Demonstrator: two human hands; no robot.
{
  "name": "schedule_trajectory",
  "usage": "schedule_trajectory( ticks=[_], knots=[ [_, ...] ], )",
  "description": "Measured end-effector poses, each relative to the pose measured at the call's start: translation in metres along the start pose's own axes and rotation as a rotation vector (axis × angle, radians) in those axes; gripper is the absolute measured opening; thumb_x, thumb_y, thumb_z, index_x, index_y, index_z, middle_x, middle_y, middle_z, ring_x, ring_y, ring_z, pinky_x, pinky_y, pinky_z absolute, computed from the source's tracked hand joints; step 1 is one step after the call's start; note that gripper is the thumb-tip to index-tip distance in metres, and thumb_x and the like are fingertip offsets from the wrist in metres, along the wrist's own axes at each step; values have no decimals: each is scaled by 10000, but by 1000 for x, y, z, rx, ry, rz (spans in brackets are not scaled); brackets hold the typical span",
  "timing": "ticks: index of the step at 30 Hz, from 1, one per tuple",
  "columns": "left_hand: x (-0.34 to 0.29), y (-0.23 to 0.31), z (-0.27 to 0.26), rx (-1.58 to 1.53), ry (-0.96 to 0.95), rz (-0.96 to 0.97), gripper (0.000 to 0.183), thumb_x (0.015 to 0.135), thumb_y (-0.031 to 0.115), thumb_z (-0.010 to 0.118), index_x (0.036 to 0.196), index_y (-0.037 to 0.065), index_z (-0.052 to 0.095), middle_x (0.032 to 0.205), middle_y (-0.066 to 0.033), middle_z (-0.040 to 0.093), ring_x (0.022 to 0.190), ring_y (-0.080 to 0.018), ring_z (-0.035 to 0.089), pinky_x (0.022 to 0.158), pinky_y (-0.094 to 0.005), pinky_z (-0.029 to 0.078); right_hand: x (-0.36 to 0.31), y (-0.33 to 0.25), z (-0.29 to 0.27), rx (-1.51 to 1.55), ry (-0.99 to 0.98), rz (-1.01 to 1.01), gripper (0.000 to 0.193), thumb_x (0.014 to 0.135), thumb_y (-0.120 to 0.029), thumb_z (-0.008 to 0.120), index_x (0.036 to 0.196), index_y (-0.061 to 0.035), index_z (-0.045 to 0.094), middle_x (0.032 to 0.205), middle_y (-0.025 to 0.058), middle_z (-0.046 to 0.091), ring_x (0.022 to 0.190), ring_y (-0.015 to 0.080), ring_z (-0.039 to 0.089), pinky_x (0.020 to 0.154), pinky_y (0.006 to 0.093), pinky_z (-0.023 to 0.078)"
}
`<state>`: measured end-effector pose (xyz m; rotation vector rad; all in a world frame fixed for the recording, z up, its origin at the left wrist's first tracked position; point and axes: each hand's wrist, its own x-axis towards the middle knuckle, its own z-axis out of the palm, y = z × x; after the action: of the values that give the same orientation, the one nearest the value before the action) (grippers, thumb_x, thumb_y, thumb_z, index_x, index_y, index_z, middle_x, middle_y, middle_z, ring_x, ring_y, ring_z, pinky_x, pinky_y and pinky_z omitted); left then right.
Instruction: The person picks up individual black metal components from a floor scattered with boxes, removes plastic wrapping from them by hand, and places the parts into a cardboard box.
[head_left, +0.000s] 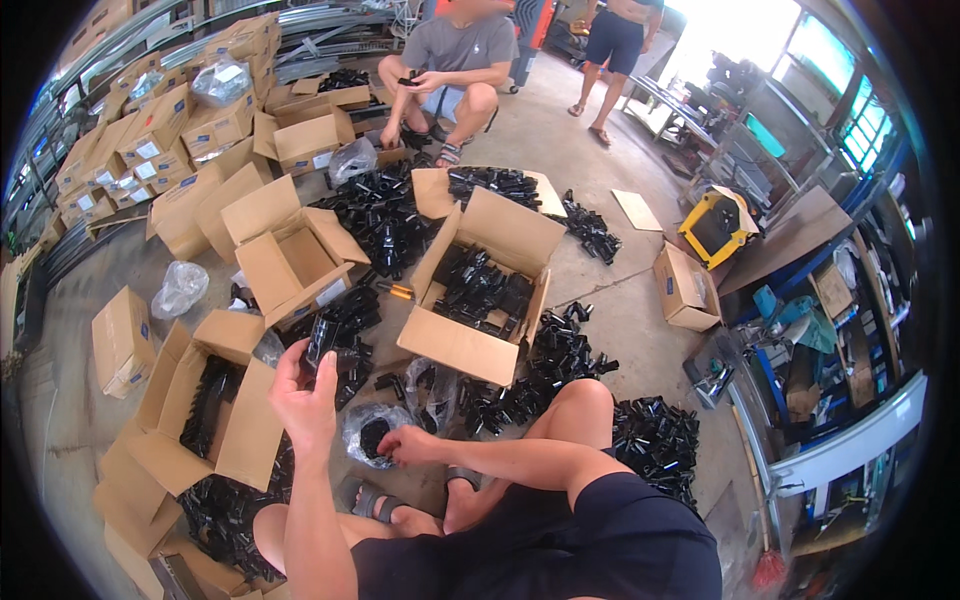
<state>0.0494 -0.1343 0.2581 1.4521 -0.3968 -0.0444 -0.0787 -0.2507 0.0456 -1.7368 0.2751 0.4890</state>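
My left hand is raised and closed around a glossy black plastic part, held upright between thumb and fingers. Lower and to the right, my right hand dips its curled fingers into a clear plastic bag on the floor. Small black pieces lie in that bag; whatever the fingertips pinch is too small to make out. Beyond my hands stands an open cardboard box partly filled with black parts. Another open box with black parts is left of my left hand.
Heaps of black parts surround my legs. An orange-handled tool lies against the middle box. Across from me a person crouches, handling parts; another person stands farther back. Stacked cartons fill the far left, a yellow-framed device the right.
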Motion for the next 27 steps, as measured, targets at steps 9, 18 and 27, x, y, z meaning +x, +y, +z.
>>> schedule_trajectory(
  ticks=[9,18,27],
  knots=[
    [-25,-5,26,57,-50,19,319,906,39,714,1188,-69,611,917,-40,672,761,-67,587,662,-229,488,-106,5,103,236,-384,-289,345,849,46,573,1185,4,642,948,82,700,808,131,672,686,299,555],
    [-40,-17,22,118,-59,-30,312,899,44,727,1175,-56,620,915,-30,675,763,-70,584,678,-235,494,-135,-12,85,-111,-141,-615,295,854,-3,599,1144,12,657,1012,160,711,895,251,696,781,350,543],
    [-45,-22,15,333,-53,91,336,826,113,800,1108,-19,672,871,-103,717,743,-121,650,683,-285,531,-134,-90,-20,-119,288,-499,171,854,-89,750,1016,-42,729,944,98,711,874,163,684,782,316,552]
  ],
)
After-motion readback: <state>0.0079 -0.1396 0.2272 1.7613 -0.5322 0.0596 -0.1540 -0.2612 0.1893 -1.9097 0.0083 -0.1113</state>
